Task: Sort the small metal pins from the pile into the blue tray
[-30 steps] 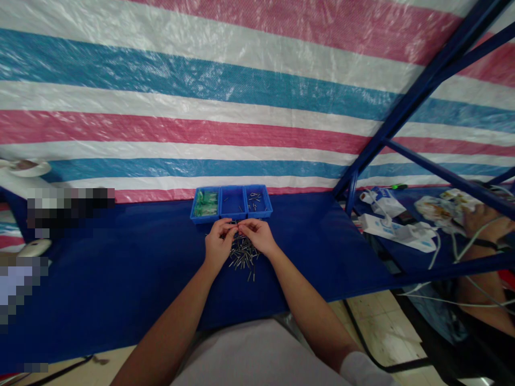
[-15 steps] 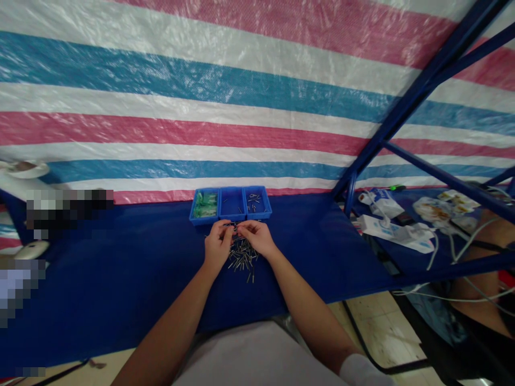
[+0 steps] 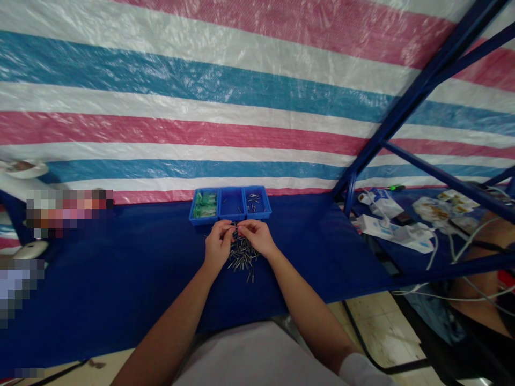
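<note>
My left hand [image 3: 219,244] and my right hand [image 3: 257,237] meet fingertip to fingertip just in front of a blue tray [image 3: 232,216] with three compartments. Thumb and fingers of both are pinched; whatever sits between them is too small to make out. Beneath and nearer to me lies a loose pile of thin, dark metal pins [image 3: 243,258], partly covered by the hands. Green items in clear wrapping [image 3: 205,205] fill the tray's left compartment. A few pins lie in the middle one, and several short metal pins [image 3: 253,202] in the right one.
A blue cloth covers the table [image 3: 132,268]. Striped plastic sheeting [image 3: 241,112] hangs behind it. On the right, past a blue metal frame [image 3: 350,187], are a white power strip [image 3: 396,234], cables, plastic bags [image 3: 432,209] and another person's arm [image 3: 483,257].
Both hands stay pinched together at almost the same spot, with only slight finger movement. The pile and tray look unchanged.
</note>
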Motion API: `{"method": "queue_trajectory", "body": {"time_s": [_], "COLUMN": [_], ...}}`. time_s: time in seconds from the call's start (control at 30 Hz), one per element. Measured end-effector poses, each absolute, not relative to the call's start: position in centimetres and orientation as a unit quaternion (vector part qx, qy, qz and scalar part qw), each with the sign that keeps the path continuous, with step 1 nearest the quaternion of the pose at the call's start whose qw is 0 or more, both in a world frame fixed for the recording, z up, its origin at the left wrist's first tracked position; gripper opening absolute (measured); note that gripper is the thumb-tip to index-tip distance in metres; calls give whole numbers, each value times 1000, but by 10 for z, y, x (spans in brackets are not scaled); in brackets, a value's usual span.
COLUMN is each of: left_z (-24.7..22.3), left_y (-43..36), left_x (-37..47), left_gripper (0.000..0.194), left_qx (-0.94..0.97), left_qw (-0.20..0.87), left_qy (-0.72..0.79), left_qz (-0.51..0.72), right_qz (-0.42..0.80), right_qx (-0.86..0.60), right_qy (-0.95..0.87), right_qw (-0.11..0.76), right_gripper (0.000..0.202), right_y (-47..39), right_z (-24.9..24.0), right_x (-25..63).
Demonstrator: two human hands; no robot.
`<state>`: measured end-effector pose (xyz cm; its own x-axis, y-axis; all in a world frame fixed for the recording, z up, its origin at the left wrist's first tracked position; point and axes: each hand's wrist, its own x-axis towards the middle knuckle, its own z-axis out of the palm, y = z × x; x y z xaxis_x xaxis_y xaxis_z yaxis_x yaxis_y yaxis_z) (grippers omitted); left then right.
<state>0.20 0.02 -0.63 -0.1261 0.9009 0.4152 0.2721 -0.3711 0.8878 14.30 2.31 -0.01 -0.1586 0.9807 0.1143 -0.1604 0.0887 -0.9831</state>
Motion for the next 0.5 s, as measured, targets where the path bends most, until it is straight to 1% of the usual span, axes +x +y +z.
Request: {"method": "queue_trajectory", "body": {"time_s": [0.3, 0.5], "left_z": [-7, -3], "left_y": [-1, -2], "left_x": [1, 3], "left_gripper": [22, 31], "left_qx": [598, 592], "left_qw": [299, 313], "left_qy": [505, 490], "left_qz": [546, 558], "right_qz": [558, 552], "right_qx": [-386, -390], "right_qy": [-531, -520], "right_qw": [508, 522], "right_gripper": [27, 27], "right_y": [22, 23], "right_z": [0, 2], "right_x": [142, 143]}}
